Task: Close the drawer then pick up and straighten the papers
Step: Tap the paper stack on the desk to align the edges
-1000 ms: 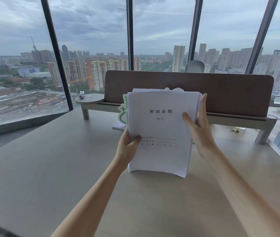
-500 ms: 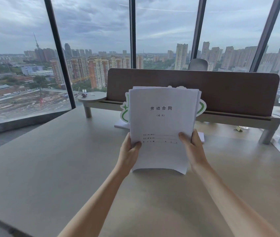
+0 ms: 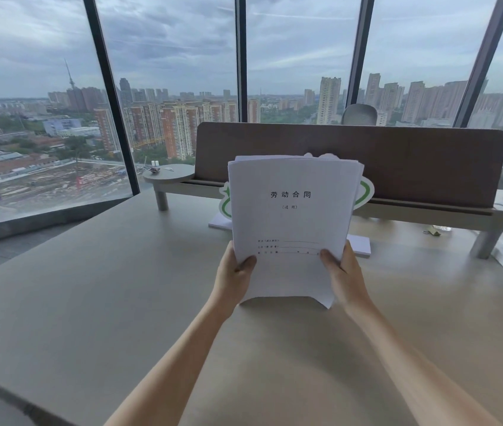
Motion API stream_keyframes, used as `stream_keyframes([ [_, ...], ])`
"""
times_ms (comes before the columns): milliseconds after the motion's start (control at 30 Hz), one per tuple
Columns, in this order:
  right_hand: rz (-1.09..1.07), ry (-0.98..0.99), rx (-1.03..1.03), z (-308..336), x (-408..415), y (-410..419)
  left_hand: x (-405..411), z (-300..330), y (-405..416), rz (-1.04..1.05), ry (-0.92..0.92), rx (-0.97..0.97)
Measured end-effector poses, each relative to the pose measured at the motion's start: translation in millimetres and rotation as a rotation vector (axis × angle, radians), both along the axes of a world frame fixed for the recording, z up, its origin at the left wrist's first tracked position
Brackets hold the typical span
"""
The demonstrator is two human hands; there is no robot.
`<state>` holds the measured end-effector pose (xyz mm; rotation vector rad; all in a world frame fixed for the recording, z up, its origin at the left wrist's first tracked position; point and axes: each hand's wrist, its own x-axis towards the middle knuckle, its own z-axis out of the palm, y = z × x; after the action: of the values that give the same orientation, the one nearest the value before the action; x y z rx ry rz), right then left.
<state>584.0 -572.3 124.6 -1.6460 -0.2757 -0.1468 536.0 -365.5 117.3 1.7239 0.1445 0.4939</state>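
- Far left, big windows [image 3: 28, 118] show a city and a grey sky.
- A small round shelf [image 3: 168, 173] sits past the left end of the worktop [image 3: 90, 287]. Tiny things lie on it, too small to name.
- The left hand [image 3: 234, 278] grips the lower left edge of the papers [image 3: 290, 222]. The thumb lies on the front page and the other fingers are hidden behind, so the hand is closed on the stack.
- I think the hand holds low so the stack can stand up tall and be tapped down to line up the sheets.
- The papers stand upright over the middle of the worktop, between the two hands. The bottom edge is at or just above the worktop; I cannot tell if it touches.
- The stack is white. The front page has a dark printed title near the top and a few short lines lower down.
- The top edges are not even yet. Some sheets peek out at the top and the right side. The bottom edge curves a bit.
- A green and white card [image 3: 225, 207] stands behind the papers, mostly hidden.
- The right hand [image 3: 345, 278] grips the lower right edge the same way, thumb in front, closed on the stack. Two hands on both sides keep the sheets from sliding apart.
- A brown screen [image 3: 413, 161] stands at the back of the worktop.
- No drawer shows here, so I cannot tell if it is shut. The straightening looks partly done.
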Motion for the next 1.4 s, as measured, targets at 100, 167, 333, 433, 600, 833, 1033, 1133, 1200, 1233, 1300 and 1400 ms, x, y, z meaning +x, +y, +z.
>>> stream_keyframes([
  [100,-0.017,-0.005,-0.018,-2,-1,0,-5,-1,3,-0.003,-0.004,-0.037],
  [167,-0.023,0.016,-0.015,-5,-2,0,-11,-1,1,-0.013,-0.007,-0.074],
  [333,-0.019,0.049,0.009,-12,-7,2,-18,-7,-3,-0.05,0.011,-0.142],
  [433,-0.015,0.075,-0.004,-17,-10,2,-22,-6,-3,-0.054,0.051,-0.128],
  [600,-0.061,0.046,-0.02,-1,-14,11,-26,-2,7,0.031,0.053,-0.076],
  [833,0.006,0.06,-0.078,7,-7,65,-42,11,49,0.226,0.054,-0.258],
  [1033,0.155,0.113,-0.146,17,-5,138,-54,6,115,0.4,0.093,-0.238],
  [1133,0.185,0.147,-0.185,13,2,181,-56,-1,153,0.481,0.142,-0.189],
  [1200,0.204,0.178,-0.194,8,5,209,-56,-4,178,0.51,0.176,-0.158],
  [1233,0.217,0.19,-0.198,5,8,222,-55,-4,191,0.53,0.191,-0.148],
  [1300,0.243,0.232,-0.206,0,14,249,-52,-6,217,0.568,0.206,-0.129],
  [1400,0.273,0.28,-0.236,-7,28,284,-43,-10,258,0.609,0.258,-0.04],
])
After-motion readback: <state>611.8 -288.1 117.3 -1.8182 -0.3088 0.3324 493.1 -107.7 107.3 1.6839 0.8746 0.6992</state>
